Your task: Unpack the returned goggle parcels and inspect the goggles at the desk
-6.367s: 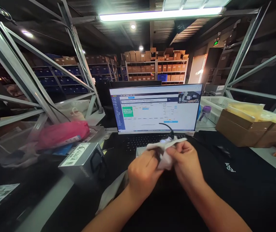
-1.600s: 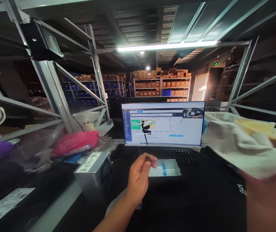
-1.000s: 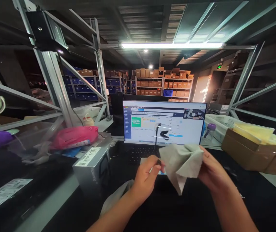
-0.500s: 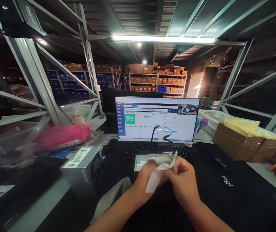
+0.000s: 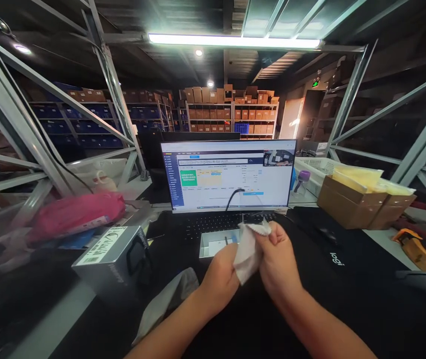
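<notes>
My left hand [image 5: 220,273] and my right hand [image 5: 278,249] meet in front of the monitor, both closed on a pale grey cloth [image 5: 249,254]. Out of the top of the cloth sticks a thin black curved piece [image 5: 231,198]; the cloth and fingers hide what it belongs to. Just behind my left hand lies an open shallow box [image 5: 208,244] with white and dark contents. To the left stands a grey product box [image 5: 110,264] with a barcode label and a picture of a black looped item. A crumpled grey cloth or bag [image 5: 168,301] lies beside my left forearm.
A monitor [image 5: 231,174] and keyboard [image 5: 194,228] stand ahead. On the right are a mouse [image 5: 327,234], cardboard boxes [image 5: 347,202] with yellow packets, a purple-capped bottle [image 5: 303,179] and an orange-handled tool [image 5: 407,237]. A pink bag [image 5: 78,212] lies left, near metal rack posts.
The view has shifted, so the surroundings sit further left and slightly higher. The cloth now hangs more upright between my hands, and more of the open box shows.
</notes>
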Demonstrator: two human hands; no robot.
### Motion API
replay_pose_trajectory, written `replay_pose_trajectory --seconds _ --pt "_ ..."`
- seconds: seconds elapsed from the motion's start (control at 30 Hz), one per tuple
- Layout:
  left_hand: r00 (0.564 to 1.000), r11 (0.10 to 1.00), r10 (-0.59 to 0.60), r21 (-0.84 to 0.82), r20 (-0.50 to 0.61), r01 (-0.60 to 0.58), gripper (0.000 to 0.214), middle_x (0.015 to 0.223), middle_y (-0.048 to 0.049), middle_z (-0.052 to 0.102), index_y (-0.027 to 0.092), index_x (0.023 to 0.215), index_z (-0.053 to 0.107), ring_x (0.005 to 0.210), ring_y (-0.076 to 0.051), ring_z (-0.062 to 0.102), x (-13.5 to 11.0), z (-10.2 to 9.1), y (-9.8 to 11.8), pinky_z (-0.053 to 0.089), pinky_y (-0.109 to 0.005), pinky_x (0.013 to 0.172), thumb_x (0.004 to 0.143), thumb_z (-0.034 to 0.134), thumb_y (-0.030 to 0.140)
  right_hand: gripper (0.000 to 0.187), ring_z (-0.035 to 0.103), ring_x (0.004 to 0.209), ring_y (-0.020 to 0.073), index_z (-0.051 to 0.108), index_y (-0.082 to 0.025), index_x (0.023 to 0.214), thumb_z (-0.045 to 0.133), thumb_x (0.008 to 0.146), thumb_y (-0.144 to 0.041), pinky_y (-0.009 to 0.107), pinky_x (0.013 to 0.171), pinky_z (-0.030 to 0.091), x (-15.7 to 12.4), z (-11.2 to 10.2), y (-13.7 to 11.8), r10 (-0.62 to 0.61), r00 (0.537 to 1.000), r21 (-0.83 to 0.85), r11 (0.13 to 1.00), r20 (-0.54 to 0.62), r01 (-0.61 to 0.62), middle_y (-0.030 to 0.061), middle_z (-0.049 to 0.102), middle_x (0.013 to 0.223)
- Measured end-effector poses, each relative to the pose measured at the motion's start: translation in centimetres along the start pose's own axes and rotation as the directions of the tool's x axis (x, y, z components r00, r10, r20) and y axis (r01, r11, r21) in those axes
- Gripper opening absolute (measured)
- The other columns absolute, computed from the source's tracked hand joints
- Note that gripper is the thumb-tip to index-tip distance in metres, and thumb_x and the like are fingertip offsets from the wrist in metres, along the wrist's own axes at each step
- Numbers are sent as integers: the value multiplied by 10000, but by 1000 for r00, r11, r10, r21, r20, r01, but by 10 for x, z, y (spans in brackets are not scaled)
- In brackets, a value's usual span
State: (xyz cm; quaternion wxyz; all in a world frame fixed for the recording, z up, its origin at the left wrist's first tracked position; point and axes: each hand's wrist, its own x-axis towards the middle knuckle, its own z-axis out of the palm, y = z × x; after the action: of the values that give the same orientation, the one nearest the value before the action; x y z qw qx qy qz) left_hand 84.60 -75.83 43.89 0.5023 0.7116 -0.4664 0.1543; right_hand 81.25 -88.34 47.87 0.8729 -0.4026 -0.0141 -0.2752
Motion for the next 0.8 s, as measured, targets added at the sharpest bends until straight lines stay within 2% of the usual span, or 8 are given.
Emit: replay_pose_trajectory --seconds 0.1,0.2,0.4,0.53,0.6,0.67,0.8 --pt "998 996 15 -84 -56 -20 275 719 -4 556 182 749 513 634 -131 489 -1 0 -4 377 -245 592 987 422 285 624 267 523 68 264 -200 570 884 629 -245 172 500 278 -7 1 12 -24 1000 -74 997 9 25 -87 323 530" --pt "998 997 2 -75 -64 -7 339 669 4 544 180 690 504 604 -127 476 0 -6 -8 377 -244 587 995 413 296 623 298 534 77 270 -201 562 889 605 -257 180 517 298 -5 1 10 -4 1000 -57 998 25 5 -77 360 528" --pt "996 1000 14 -23 93 -12 309 787 -36 643 178 773 611 747 -162 576 4 -14 -2 442 -267 722 996 422 277 620 347 528 77 295 -200 580 912 554 -253 176 510 318 6 0 -13 77 996 19 997 -32 -77 -71 430 537" --pt "996 1000 -3 -20 92 4 341 707 -30 599 173 738 603 671 -150 531 6 -14 -1 392 -257 648 989 438 335 602 408 556 93 318 -205 607 912 555 -282 193 527 353 13 -4 -18 178 984 13 984 -18 -178 -50 506 598" --pt "998 998 -46 -33 51 48 381 633 -12 544 169 651 565 613 -135 477 5 -12 -2 348 -252 604 969 465 354 596 398 564 94 312 -208 612 898 574 -302 196 540 356 12 -4 -12 127 991 -13 992 -42 -128 -57 482 597" --pt "995 994 -96 -62 -8 95 422 581 8 489 165 586 510 569 -116 419 4 -10 -2 314 -243 569 955 479 367 587 341 548 88 289 -213 601 870 602 -297 195 528 326 6 -1 0 10 997 -70 997 -76 -15 -73 408 566" --pt "979 977 -177 -135 -101 163 454 559 22 468 161 558 483 549 -103 395 2 -5 1 339 -219 525 919 558 426 541 245 532 89 248 -225 554 781 640 -246 211 491 264 -13 1 30 -127 991 -274 955 -36 112 -81 294 534"
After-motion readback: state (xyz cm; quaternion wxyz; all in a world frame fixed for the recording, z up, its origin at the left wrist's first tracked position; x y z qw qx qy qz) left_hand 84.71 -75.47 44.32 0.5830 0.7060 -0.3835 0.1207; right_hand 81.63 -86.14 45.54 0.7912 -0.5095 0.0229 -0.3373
